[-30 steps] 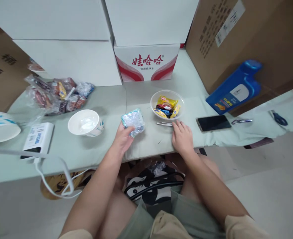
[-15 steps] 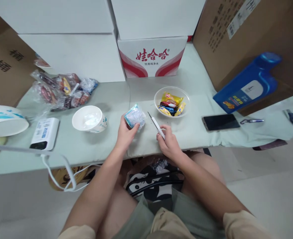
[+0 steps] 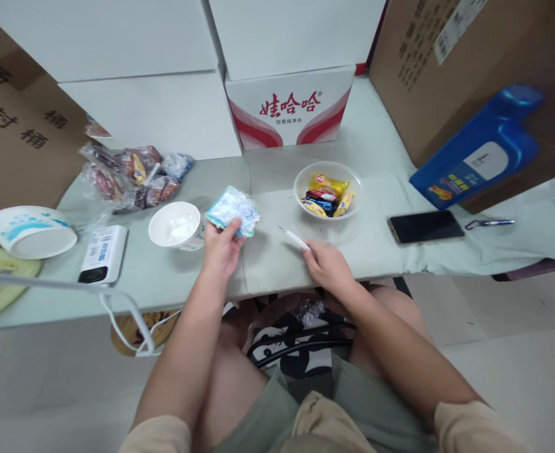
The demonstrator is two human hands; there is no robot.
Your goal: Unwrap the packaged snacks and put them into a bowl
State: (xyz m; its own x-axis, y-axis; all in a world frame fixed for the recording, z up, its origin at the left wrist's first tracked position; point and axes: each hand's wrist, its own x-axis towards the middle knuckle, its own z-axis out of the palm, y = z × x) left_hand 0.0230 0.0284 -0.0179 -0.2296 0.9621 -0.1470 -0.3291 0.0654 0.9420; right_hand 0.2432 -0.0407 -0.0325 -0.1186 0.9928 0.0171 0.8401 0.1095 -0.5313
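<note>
My left hand is closed on a light-blue packet in crinkled clear plastic, with the thumb lying over its front. The packet is held above the table, close to the right side of a white paper bowl. In my right hand is a slim white-handled knife, its thin tip pointing left and away from me. A gap separates the tip from the packet. Beyond the right hand stands a clear round bowl holding several small snack packets in yellow, red and blue.
Bagged snacks lie at the back left, before white cartons. A white power bank and another paper bowl are further left. To the right are a phone, a pen and a blue bottle.
My left hand has moved left with the packet, which now shows more of its flat face. The knife has turned to lie flatter, and my right hand has shifted slightly right.
</note>
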